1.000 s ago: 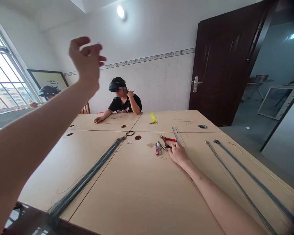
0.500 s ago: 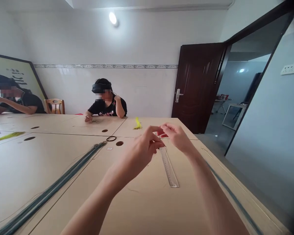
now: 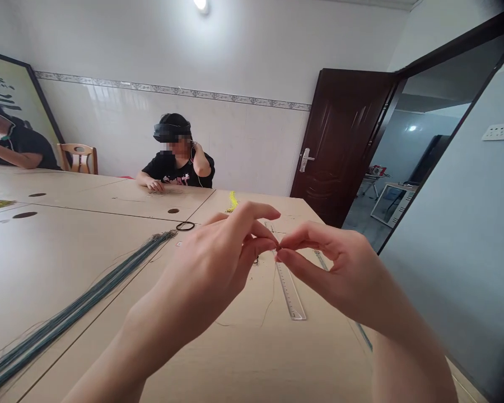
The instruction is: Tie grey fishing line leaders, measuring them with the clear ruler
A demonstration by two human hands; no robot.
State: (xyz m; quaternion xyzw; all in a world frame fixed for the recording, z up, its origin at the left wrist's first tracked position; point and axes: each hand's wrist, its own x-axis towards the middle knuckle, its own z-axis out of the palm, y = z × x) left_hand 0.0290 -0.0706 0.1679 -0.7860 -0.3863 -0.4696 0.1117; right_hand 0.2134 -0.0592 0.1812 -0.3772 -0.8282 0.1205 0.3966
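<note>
My left hand (image 3: 210,268) and my right hand (image 3: 327,263) meet in front of me above the table, their fingertips pinching a thin dark thread (image 3: 274,285) that hangs down toward the tabletop. Directly beneath lies a clear plastic ruler (image 3: 290,291). To the left, a long bundle of dark teal cords (image 3: 75,313) stretches across the table. A black rubber band (image 3: 185,226) lies just beyond my left hand. My hands hide whatever small item is near the thread's upper end.
A person wearing a head-mounted camera (image 3: 174,159) sits at the far side of the table, and a second person (image 3: 12,145) sits at far left. A yellow cord bundle (image 3: 232,201) lies at the far edge. The tabletop has round holes. An open door stands at right.
My hands have come closer to the camera and together, with fingertips now meeting on the thread. The view has tilted slightly, and the ruler now lies directly below them.
</note>
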